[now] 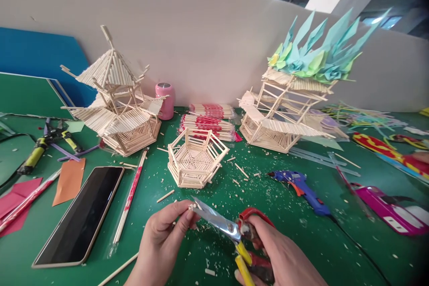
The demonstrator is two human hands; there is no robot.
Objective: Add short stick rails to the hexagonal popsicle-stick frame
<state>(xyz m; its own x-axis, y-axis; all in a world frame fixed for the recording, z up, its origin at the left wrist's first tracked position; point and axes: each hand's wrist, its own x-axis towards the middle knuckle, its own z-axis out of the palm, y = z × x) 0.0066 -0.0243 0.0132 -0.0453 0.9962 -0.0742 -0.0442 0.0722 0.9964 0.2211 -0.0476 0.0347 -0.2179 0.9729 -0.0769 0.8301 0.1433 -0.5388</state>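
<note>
My left hand is closed in a pinch on a small pale wooden stick piece, mostly hidden by the fingertips. My right hand grips scissors with red and yellow handles. Their blades are slightly apart and point left, right at the stick piece. Just beyond both hands stands a small hexagonal frame of wooden sticks, its top uncovered. Cut stick bits and pale crumbs lie around it on the green tabletop. One longer stick lies to the left of my left wrist.
Two stick pavilions stand behind, the right one topped with paper leaves. Between them are packs of sticks and a pink flask. A phone lies left; a blue glue gun with a cord and a magenta case lie right.
</note>
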